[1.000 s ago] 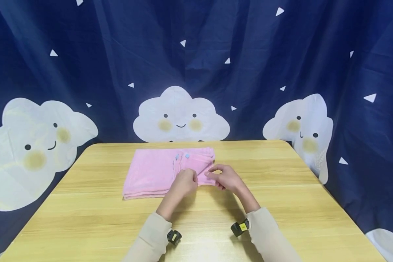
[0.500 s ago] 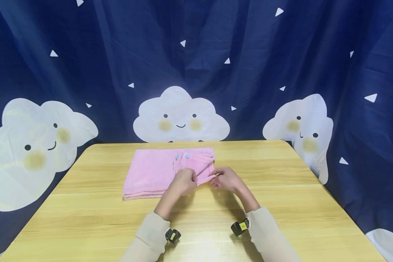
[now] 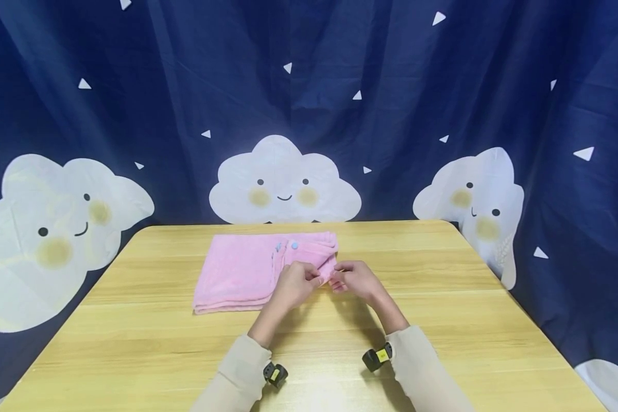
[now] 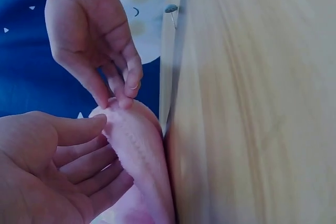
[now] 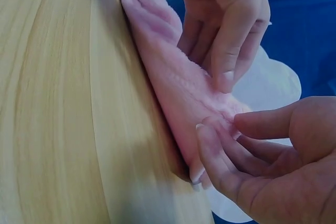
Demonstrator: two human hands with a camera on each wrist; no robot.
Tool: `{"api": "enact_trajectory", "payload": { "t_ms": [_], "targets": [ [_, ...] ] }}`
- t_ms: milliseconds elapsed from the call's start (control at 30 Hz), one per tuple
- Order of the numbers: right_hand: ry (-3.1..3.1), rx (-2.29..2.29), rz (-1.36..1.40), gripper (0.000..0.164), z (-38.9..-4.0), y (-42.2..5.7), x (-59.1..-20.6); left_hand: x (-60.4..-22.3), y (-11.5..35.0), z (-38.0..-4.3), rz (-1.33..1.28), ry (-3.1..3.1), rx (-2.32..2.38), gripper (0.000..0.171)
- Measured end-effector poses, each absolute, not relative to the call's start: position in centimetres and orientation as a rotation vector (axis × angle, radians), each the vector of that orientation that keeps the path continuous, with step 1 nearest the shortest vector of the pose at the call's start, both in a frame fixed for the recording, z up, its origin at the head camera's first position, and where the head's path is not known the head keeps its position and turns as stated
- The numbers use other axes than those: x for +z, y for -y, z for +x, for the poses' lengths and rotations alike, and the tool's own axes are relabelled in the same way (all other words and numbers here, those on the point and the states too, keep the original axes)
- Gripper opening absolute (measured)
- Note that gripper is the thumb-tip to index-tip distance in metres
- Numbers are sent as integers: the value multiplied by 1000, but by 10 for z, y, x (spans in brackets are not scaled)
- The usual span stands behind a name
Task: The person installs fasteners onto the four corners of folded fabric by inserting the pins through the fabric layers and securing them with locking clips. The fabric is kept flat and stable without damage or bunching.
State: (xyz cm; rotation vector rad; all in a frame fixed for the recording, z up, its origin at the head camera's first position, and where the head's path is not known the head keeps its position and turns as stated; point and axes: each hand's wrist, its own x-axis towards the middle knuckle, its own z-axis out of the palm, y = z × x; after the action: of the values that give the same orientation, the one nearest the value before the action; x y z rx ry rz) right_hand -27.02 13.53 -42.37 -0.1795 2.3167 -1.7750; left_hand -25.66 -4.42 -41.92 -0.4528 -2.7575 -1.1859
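Observation:
A folded pink plush garment (image 3: 237,269) lies on the table, its right part turned over, with small light blue buttons (image 3: 294,245) near the turned part. My left hand (image 3: 292,283) pinches its near edge between thumb and fingers. Right beside it, my right hand (image 3: 357,279) pinches the near right corner. In the left wrist view the two hands meet at the raised tip of the pink garment (image 4: 142,156). From the right wrist, the fingertips (image 5: 227,80) of the left hand press the fuzzy edge, while my right thumb and fingers grip close by.
The light wooden table (image 3: 185,355) extends around the garment. Behind it hangs a dark blue curtain (image 3: 319,51) printed with white clouds and triangles. A small black camera (image 3: 275,375) is strapped at my left cuff, another camera (image 3: 377,357) at my right.
My left hand has slid right along the near edge, its thumb now extended toward my right hand. My right hand has taken the corner and drawn it slightly up and inward.

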Motion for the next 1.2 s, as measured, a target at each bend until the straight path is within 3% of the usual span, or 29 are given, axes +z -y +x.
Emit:
{"api": "enact_trajectory", "payload": {
  "t_ms": [433,733,933,1200],
  "targets": [
    [-2408,-1697,-213,35,-267,-142,-409,-424,43,-259,-382,2700,-1204,4],
    [-2702,-1219,-191,21,-265,-178,-391,-423,48,-262,-342,2644,-1251,6],
    [-2699,-824,-179,41,-261,-194,-389,-422,51,-263,-337,2630,-1273,7],
    [-2588,-772,-49,17,-262,-191,-403,-422,52,-264,-327,2624,-1267,6]
  ]
}}
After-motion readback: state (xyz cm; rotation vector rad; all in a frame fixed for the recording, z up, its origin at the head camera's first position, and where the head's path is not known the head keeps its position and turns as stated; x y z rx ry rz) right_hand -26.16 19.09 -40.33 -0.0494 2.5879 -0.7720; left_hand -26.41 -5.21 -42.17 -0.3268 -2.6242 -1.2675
